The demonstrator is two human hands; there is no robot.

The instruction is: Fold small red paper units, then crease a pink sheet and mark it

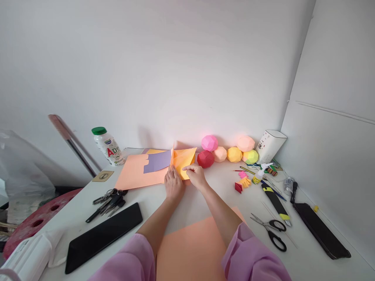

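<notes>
A yellow-orange sheet of paper (184, 158) stands partly lifted at the back of the table, its edges curling up. My left hand (173, 182) is closed on the sheet's lower left side, beside an upright peach paper edge. My right hand (195, 176) has its fingers curled, with thumb and forefinger at the sheet's lower right side. To the left lies a purple piece of paper (157, 161) with a notched edge, on top of a large peach sheet (131, 171). Another peach sheet (190, 249) lies beneath my forearms.
Several faceted paper balls (205, 159) sit along the wall. Rightward are a glue bottle (258, 176), small folded papers (245, 182), a box cutter (275, 203), scissors (268, 225) and a black pouch (320, 230). Leftward are a white bottle (108, 147), keys (109, 203) and a black phone (104, 237).
</notes>
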